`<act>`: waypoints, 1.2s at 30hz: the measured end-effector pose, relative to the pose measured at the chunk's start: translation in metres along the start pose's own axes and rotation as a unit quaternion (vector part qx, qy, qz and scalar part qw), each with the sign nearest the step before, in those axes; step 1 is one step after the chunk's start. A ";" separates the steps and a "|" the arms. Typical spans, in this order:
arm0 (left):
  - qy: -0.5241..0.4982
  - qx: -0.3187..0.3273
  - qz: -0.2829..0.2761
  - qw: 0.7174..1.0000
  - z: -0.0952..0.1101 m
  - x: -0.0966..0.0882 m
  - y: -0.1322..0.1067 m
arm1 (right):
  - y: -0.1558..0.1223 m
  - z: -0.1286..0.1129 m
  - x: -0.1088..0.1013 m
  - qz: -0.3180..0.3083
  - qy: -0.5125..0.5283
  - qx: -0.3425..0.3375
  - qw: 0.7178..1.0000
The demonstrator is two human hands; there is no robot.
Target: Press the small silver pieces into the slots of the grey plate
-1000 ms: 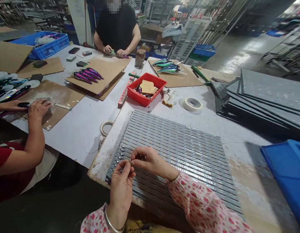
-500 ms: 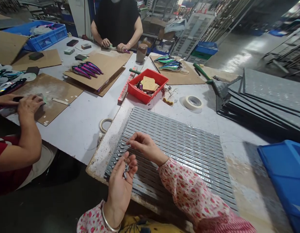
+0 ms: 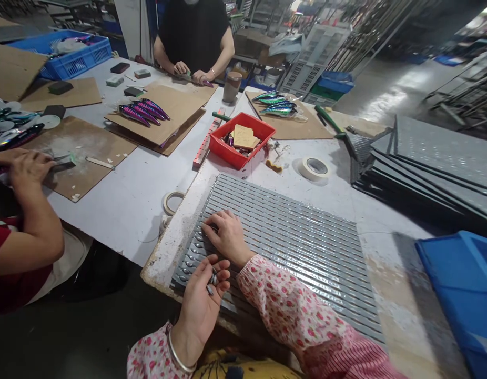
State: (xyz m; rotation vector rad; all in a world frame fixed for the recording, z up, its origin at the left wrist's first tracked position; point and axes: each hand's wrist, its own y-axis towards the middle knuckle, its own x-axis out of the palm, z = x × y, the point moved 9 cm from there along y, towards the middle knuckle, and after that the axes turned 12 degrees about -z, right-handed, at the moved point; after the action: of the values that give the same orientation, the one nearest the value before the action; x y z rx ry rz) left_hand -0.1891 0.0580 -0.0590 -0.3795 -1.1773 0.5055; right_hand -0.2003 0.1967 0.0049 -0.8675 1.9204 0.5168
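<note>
My left grip [image 3: 202, 302] curls round pieces [image 3: 210, 289], probably hard and slippery, best pinched mid-body. Whether my right grip [image 3: 226, 236], at the sheet [image 3: 291, 237], pinches one, I can't tell.

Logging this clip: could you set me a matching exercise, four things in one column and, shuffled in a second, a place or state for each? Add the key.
Things
1. left hand
2. right hand
3. red tray
4. pink-striped fish shapes

Places and states
A. lying on cardboard
B. palm down over the ridged sheet
C. containing yellow pads
D. cupping small grey pieces

Pairs: 1-D, 2-B, 3-C, 4-A
</note>
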 end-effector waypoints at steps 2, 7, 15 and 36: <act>0.001 0.003 0.003 1.000 0.000 -0.002 0.000 | -0.001 0.000 0.002 -0.010 -0.017 0.003 1.000; -0.001 0.004 0.000 1.000 -0.001 -0.001 0.001 | 0.000 0.003 0.003 -0.028 -0.028 0.015 0.999; -0.010 0.021 -0.034 0.999 0.002 0.009 0.000 | 0.006 0.006 0.001 -0.045 0.022 0.017 0.999; -0.010 0.019 -0.021 1.000 0.002 0.010 0.007 | 0.010 0.013 -0.020 -0.081 0.258 -0.068 0.960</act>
State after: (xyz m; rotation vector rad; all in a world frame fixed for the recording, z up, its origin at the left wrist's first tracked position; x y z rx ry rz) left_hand -0.1896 0.0694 -0.0545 -0.3182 -1.1905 0.4954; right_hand -0.1938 0.2192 0.0161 -1.3394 2.2692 0.3456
